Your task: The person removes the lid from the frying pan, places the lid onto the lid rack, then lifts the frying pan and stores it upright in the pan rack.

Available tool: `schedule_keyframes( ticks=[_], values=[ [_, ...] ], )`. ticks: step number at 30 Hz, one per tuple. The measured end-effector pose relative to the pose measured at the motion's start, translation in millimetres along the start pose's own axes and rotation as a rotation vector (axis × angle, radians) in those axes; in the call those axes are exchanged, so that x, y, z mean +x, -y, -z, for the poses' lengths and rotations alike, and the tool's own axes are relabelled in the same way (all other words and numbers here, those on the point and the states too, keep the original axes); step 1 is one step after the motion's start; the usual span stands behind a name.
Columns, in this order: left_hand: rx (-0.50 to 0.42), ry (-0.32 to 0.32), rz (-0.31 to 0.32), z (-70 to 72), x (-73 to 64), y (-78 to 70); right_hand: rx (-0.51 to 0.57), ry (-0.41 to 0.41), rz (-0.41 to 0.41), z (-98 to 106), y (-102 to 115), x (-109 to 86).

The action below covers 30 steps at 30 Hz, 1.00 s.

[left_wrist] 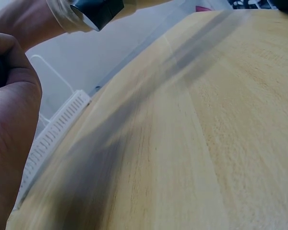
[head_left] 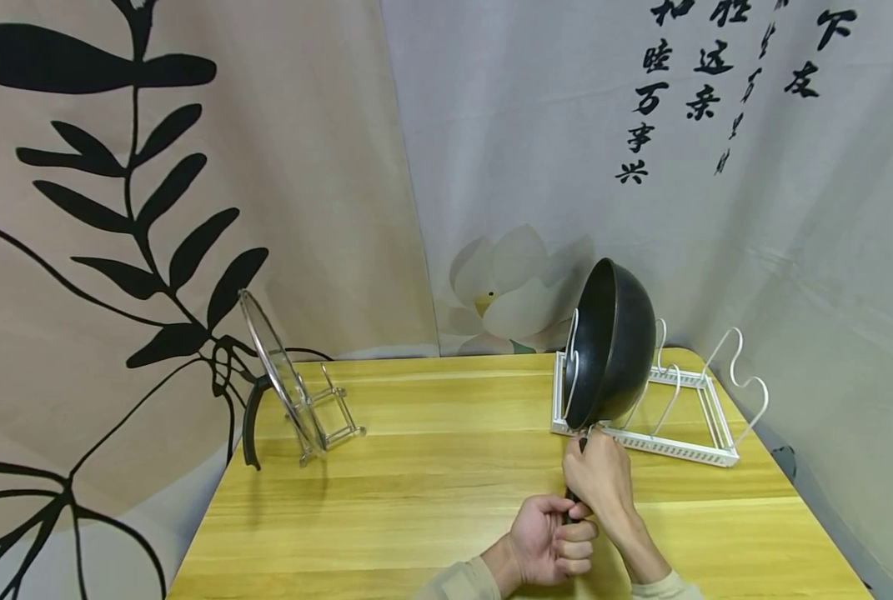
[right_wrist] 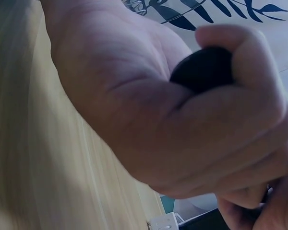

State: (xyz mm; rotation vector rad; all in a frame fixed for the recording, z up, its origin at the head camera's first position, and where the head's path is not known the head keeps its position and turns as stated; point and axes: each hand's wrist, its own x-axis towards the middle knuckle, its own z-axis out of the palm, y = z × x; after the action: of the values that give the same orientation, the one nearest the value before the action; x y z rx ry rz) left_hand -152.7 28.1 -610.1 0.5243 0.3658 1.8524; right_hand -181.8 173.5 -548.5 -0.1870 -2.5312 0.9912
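A black wok [head_left: 626, 333] is tipped on its side among the wire prongs of a white rack [head_left: 671, 447], its hollow facing left. My right hand [head_left: 602, 475] grips the wok's handle [head_left: 583, 443] close to the pan. Lower down the same handle, my left hand [head_left: 547, 537] holds it near its end, fingers curled. The right wrist view has the handle's black butt [right_wrist: 204, 69] poking out of the left hand [right_wrist: 182, 115]. In the left wrist view, the left hand [left_wrist: 12, 120] fills the left edge and hides most of the handle.
On the table's left stands a glass lid [head_left: 281, 375] with a black handle [head_left: 251, 421], upright in a small metal stand [head_left: 341, 417]. The white rack's other wire loops [head_left: 742, 367] rise right of the wok. A printed curtain [head_left: 326, 183] hangs behind the wooden table [head_left: 431, 492].
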Motion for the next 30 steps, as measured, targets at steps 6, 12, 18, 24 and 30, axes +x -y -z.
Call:
schedule_keyframes(
  ticks=[6, 12, 18, 24, 30],
  values=[
    [-0.008, -0.02, -0.004, -2.3, -0.5, -0.4, -0.031, 0.06, -0.067, 7.1, 13.5, -1.3],
    [-0.01, -0.035, -0.004, -2.1, -0.8, -1.5, -0.066, 0.086, -0.091, 9.5, 19.0, -1.1],
    [-0.012, -0.037, -0.007, -1.8, 0.1, -1.8, -0.066, 0.101, -0.097, 8.0, 16.6, 1.1],
    [-0.016, -0.036, -0.009, -1.7, 0.3, -2.0, -0.066, 0.116, -0.096, 7.9, 16.2, 1.9],
    [-0.013, -0.042, -0.005, -1.8, 0.1, -2.2, -0.073, 0.117, -0.092, 7.8, 14.7, 1.7]
  ],
)
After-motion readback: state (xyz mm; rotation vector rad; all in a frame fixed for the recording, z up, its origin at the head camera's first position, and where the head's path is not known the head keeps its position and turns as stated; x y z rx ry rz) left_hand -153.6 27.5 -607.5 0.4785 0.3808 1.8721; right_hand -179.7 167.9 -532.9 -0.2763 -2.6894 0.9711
